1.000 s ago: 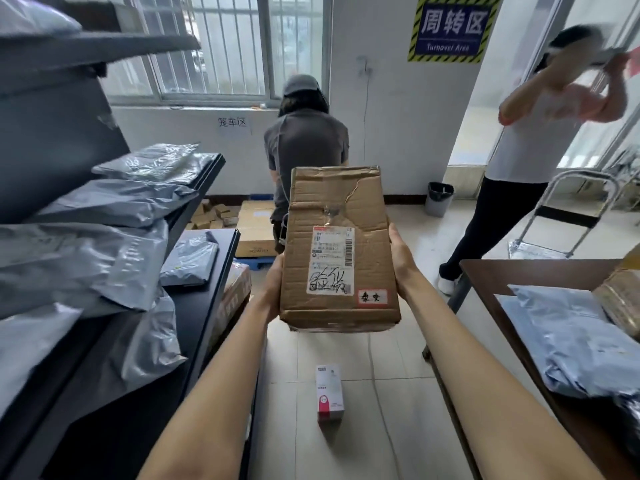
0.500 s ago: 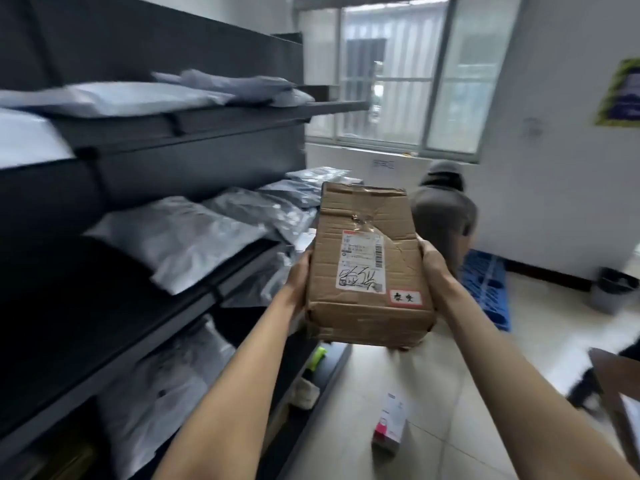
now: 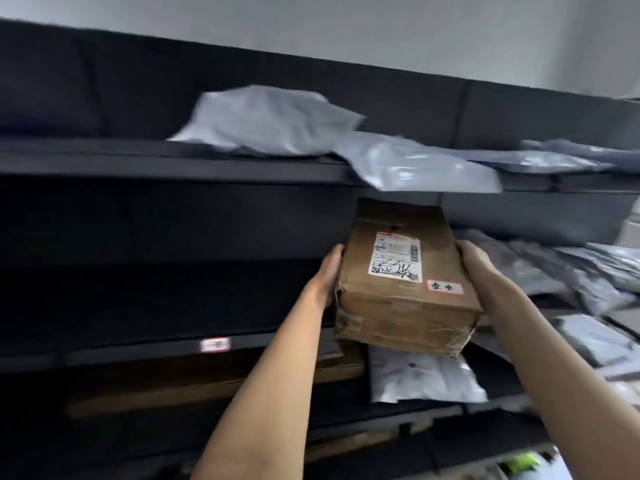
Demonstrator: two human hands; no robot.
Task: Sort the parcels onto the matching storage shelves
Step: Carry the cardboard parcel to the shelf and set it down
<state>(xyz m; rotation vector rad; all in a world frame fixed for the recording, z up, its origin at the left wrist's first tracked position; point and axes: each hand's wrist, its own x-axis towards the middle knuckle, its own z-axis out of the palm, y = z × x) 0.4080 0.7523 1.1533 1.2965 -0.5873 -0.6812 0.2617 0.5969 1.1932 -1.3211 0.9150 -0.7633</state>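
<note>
A worn brown cardboard box with a white shipping label and a small red-bordered sticker is held in front of the dark storage shelves. My left hand presses its left side and my right hand grips its right side. The box sits level with the middle shelf, whose front edge carries a small white and red tag. Its far end reaches under the upper shelf.
Grey plastic mailer bags lie on the upper shelf, one hanging over its edge. More grey mailers crowd the middle shelf at the right. A white bag and flat brown cartons lie on the lower shelf.
My view has swung left from the room to face the shelves. The box, held in both hands throughout, has come up close to the middle shelf.
</note>
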